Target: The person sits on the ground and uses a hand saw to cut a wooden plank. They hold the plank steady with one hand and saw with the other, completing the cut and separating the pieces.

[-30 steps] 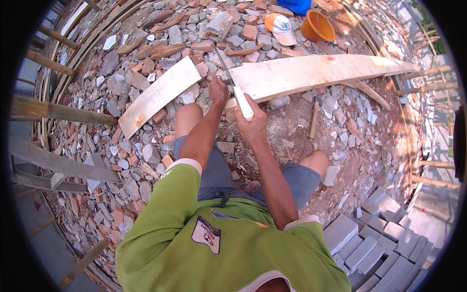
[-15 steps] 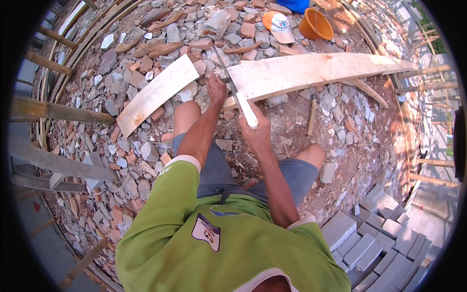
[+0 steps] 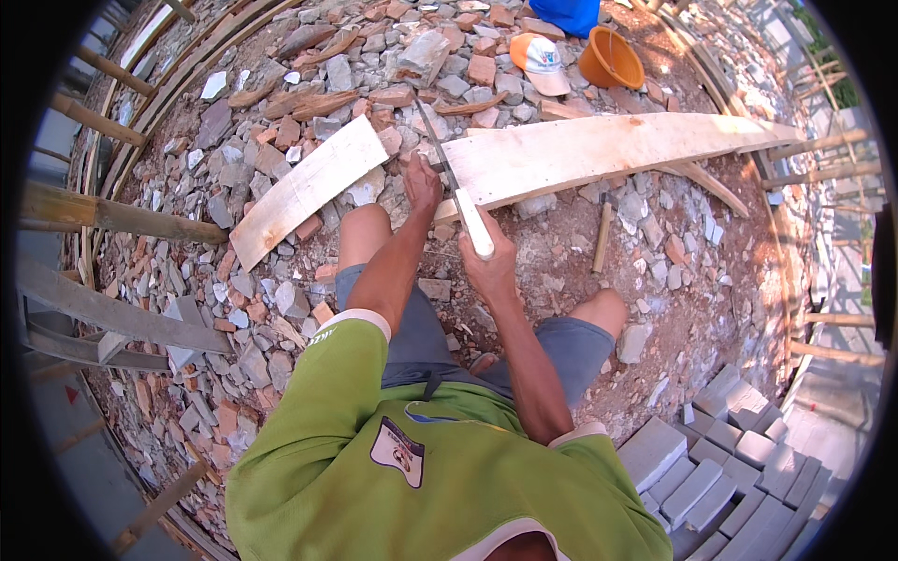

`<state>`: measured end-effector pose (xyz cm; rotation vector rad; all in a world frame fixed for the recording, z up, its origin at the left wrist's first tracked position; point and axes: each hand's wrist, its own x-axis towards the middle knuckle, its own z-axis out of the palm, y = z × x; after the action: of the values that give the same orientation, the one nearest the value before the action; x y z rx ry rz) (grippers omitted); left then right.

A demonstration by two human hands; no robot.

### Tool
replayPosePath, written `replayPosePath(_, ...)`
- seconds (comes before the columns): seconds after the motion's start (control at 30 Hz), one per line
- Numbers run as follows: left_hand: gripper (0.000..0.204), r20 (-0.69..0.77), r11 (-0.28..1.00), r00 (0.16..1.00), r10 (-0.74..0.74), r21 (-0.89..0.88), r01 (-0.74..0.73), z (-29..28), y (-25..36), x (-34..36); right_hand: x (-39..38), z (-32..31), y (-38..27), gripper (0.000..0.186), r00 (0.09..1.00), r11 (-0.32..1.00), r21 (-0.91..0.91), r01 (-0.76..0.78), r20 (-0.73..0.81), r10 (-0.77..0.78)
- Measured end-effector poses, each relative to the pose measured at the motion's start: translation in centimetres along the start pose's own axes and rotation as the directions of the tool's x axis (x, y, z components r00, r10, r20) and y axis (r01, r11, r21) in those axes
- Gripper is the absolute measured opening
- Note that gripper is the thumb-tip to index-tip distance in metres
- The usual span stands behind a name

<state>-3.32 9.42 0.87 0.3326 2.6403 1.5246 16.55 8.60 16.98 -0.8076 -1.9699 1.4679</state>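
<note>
I crouch over rubble. My right hand (image 3: 488, 266) is shut on the pale handle of a hand saw (image 3: 460, 198), whose thin blade runs up and away past the end of a long pale wooden board (image 3: 608, 150). My left hand (image 3: 421, 182) presses down beside the blade at the board's cut end. A shorter piece of board (image 3: 304, 187) lies at a slant to the left, apart from the long one.
A hammer (image 3: 603, 236) with a wooden handle lies on the red earth to the right. At the back are a cap (image 3: 541, 61) and an orange bucket (image 3: 610, 61). Grey paving blocks (image 3: 711, 467) are stacked lower right. Timber rails (image 3: 112, 215) stand at the left.
The saw has shifted slightly along its line, and my right hand sits a little nearer to me. The left hand stays at the board's end.
</note>
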Motion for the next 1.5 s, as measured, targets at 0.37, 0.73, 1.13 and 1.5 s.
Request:
replayPosePath(0.37,0.03,0.058,0.998,0.998,0.017,-0.066,-0.013,-0.3,2.3,0.3,1.9,-0.4,-0.6,0.047,1.0,0.999,-0.044,0.01,0.022,-0.009)
replayPosePath(0.73,0.03,-0.103,0.989,0.99,0.1,-0.095,-0.109,0.6,0.9,0.2,-11.0,-7.5,-3.5,0.053,0.999,0.999,-0.045,0.021,0.026,-0.02)
replayPosePath(1.13,0.029,0.011,1.0,1.0,0.01,0.026,-0.01,-0.3,1.9,1.2,-14.5,-9.1,-5.6,0.054,1.0,0.994,-0.11,-0.02,-0.001,0.02)
replayPosePath(1.5,0.031,-0.007,0.999,0.999,0.038,-0.007,-0.038,-0.3,0.8,0.7,-3.8,-2.8,-0.2,0.045,1.0,0.998,-0.064,0.001,0.024,0.0)
